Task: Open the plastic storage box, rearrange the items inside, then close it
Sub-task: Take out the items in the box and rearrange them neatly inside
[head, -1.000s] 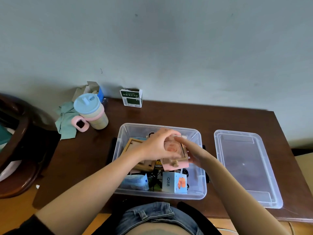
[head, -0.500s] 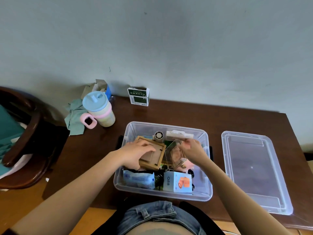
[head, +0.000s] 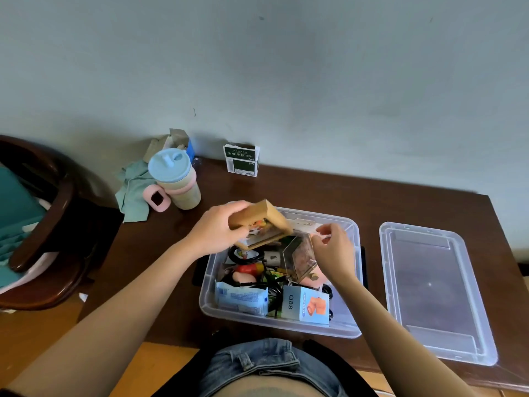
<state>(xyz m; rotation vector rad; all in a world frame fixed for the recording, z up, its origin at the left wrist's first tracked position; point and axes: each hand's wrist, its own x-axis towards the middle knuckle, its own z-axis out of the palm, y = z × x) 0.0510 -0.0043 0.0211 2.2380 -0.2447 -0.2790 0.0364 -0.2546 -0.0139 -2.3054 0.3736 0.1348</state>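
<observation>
Two hands above box rim [head: 353, 224]

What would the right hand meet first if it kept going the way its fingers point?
Probably the far wall of the storage box. The right hand points up the picture, towards that wall, with little visible between them, though depth is hard to judge.

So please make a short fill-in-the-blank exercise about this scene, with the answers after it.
1. The left hand holds a ____ frame above the storage box.
2. The clear lid lies on the table to the ____ of the box.
3. The cup beside the box has a light ____ lid.

Answers: wooden; right; blue
</observation>
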